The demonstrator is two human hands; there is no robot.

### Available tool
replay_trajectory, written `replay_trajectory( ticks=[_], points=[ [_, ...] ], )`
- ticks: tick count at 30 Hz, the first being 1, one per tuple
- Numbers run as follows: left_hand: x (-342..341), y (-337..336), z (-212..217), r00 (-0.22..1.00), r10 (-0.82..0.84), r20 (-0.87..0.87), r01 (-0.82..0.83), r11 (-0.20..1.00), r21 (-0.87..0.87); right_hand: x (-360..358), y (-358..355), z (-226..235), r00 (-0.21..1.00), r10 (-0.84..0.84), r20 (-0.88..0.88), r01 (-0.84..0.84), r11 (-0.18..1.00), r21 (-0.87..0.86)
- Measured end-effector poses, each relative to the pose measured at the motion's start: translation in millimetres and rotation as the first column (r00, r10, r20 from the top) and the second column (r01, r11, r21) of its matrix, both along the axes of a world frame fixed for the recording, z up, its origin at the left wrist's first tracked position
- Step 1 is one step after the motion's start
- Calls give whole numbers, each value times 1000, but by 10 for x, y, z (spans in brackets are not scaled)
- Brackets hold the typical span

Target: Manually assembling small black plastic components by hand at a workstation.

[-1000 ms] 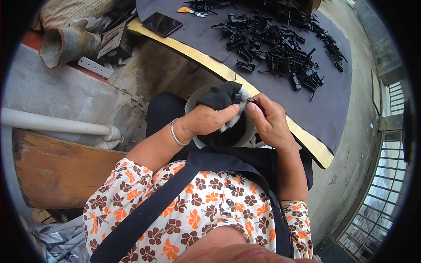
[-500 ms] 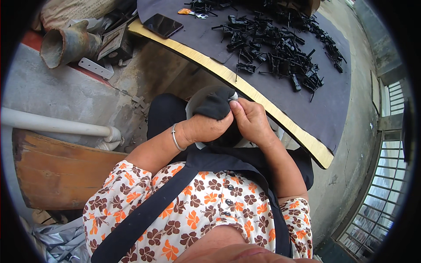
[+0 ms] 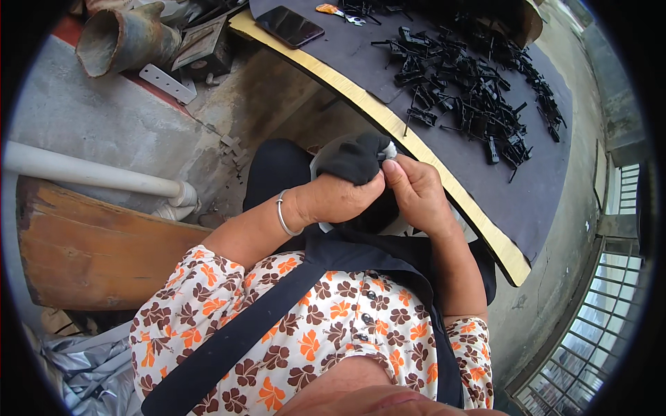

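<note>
Together they come, these two hands: a second ago a broad strip of white fleece showed between them, and now just a small tuft (image 3: 390, 150) peeks out at the top! The view has swung a little as well, carrying the table (image 3: 479, 184) farther right in the picture.

Look at the left hand (image 3: 340, 199), fingers curled firmly around the black cloth (image 3: 352, 159), which bulges up above the knuckles. Across from it, the right hand (image 3: 421, 193) is curled in close, thumb and fingertips meeting at the cloth's edge, right beside the tuft; how tightly that pinch is closed, and on what, I can't tell from this angle. Both hands work over the mouth of a pale bucket (image 3: 401, 226), dark inside, just short of the table's yellow edge.

Up on the tabletop, a tangled heap of black parts (image 3: 472, 104) spreads across the dark covering, with a phone (image 3: 290, 26) near the corner and an orange-handled tool (image 3: 340, 12) just past it. Over on the left: a white pipe (image 3: 90, 170), a brown board (image 3: 104, 249) below it, and (quite a battered piece, that one) a rusty tube (image 3: 125, 41) above.
</note>
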State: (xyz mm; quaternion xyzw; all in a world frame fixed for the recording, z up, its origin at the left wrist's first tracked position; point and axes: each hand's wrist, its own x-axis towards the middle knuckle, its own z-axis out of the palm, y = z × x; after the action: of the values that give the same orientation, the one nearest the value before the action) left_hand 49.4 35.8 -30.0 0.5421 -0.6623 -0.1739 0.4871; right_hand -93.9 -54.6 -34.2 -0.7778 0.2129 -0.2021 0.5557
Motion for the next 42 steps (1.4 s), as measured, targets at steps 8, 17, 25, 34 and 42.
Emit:
replay_trajectory(
  ticks=[8, 17, 25, 34, 42],
  points=[
    [31, -20, -77, 915, 1, 404, 66, 986, -150, 73, 49, -121, 997, -72, 7, 73, 994, -85],
    [91, 65, -50, 997, -9, 76, 18, 992, -123, 135, 174, -88, 981, -2, 195, -36, 981, 190],
    [76, 85, 42, 989, -65, -131, 55, 995, -82, 115, 161, 4, 984, -12, 178, -13, 990, 138],
    [70, 11, -68, 925, 22, 380, 37, 988, -148, 98, 124, -54, 997, -76, 9, 76, 997, 22],
    [90, 86, 175, 604, -32, -796, 322, 924, 208, -26, -246, 71, 881, -452, 141, 424, 620, -660]
  ],
)
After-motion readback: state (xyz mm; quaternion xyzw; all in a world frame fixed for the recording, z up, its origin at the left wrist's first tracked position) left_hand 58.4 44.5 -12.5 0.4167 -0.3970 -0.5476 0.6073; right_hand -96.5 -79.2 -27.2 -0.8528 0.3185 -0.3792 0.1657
